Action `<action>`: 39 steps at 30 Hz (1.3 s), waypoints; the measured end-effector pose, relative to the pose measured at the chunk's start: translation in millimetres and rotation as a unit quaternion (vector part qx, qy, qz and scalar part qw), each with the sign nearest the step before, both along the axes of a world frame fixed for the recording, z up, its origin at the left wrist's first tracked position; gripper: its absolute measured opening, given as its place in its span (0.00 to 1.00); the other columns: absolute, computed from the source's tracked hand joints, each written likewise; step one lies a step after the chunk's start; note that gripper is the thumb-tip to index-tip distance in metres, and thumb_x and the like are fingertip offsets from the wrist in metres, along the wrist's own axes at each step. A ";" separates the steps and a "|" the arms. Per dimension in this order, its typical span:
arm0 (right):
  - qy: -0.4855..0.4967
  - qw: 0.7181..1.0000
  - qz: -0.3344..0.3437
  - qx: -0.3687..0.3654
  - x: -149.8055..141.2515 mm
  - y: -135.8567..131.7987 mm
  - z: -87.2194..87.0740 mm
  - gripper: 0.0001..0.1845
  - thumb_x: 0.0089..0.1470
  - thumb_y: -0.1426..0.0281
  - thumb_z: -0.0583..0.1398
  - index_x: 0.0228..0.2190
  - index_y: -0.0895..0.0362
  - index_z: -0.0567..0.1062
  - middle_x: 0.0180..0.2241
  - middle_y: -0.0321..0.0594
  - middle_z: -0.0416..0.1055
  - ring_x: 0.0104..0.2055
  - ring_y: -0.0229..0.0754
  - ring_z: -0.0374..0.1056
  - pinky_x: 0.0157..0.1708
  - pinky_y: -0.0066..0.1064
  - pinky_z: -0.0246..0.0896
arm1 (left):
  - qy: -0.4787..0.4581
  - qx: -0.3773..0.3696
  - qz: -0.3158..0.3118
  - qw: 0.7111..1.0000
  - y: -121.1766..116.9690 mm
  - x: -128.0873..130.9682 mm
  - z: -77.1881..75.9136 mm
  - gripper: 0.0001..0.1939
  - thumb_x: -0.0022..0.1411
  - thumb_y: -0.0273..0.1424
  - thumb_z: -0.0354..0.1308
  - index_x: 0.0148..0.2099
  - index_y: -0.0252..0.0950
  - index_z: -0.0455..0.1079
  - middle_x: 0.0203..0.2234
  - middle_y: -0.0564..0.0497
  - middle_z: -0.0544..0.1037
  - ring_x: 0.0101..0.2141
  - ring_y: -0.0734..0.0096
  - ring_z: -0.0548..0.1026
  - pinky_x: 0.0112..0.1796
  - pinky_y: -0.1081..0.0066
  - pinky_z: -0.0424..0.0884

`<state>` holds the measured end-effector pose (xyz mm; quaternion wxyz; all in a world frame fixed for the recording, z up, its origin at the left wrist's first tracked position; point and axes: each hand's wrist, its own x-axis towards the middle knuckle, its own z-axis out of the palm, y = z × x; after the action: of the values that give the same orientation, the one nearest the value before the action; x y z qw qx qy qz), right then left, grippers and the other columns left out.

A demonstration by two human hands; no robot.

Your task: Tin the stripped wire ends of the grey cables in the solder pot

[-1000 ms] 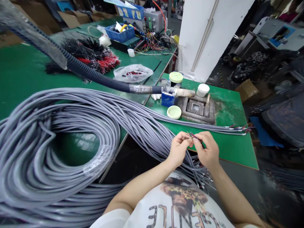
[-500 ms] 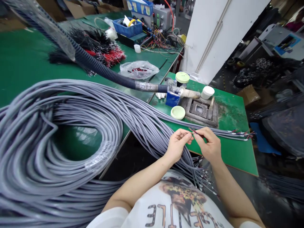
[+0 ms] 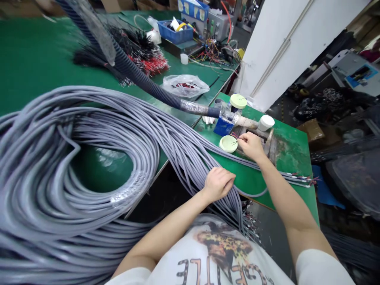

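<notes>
Large coil of grey sheathed cable on a green-topped workbench. Left hand lies open on the cable strands. Right hand, nearer the wires' tips, pinches thin red-and-black wires, their long axis pointing left, just above a round pale-green lid.

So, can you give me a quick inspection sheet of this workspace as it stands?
Surface: green-topped workbench, stained near its far end.
Job's things: thin red and dark wires, above a pale green lid.
Grips: right hand pinches the thin wires; left hand rests on the grey cables.
Cables: the grey cables lie in a large coil; black corrugated conduit crosses above them.
Clutter: blue box, white jar, plastic bag, blue crate.
Surroundings: white pillar, cardboard box.
</notes>
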<state>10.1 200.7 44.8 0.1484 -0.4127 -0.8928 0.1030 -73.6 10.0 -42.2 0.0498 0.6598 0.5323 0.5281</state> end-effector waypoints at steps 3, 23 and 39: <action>-0.030 0.999 0.010 0.004 -9.9 8.5 -13.5 0.11 0.49 0.70 0.56 0.28 0.58 0.79 0.28 0.40 0.71 0.30 0.41 0.65 0.30 0.31 0.52 | 0.047 0.015 0.006 0.999 2.4 1.0 -4.5 0.06 0.62 0.27 0.53 0.42 0.37 0.70 0.31 0.50 0.79 0.34 0.68 0.74 0.37 0.65 0.65; 0.019 0.989 -0.120 0.085 64.2 49.3 -7.3 0.15 0.49 0.65 0.55 0.29 0.59 0.79 0.28 0.43 0.72 0.29 0.43 0.64 0.32 0.33 0.55 | 0.024 -0.010 -0.013 1.000 1.6 1.7 -11.5 0.10 0.62 0.27 0.53 0.44 0.40 0.71 0.32 0.49 0.80 0.35 0.66 0.75 0.39 0.64 0.64; -0.032 0.975 -0.211 0.063 102.3 78.8 -52.5 0.18 0.48 0.64 0.55 0.31 0.59 0.81 0.32 0.48 0.75 0.33 0.47 0.66 0.34 0.34 0.56 | 0.022 -0.009 -0.007 1.000 1.1 3.1 -11.7 0.09 0.61 0.26 0.54 0.43 0.41 0.71 0.32 0.50 0.80 0.35 0.67 0.76 0.40 0.64 0.63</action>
<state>112.5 279.5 -7.7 0.1637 -0.5847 -0.7945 -0.0004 -70.4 11.1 -53.9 0.0478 0.6747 0.5330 0.5084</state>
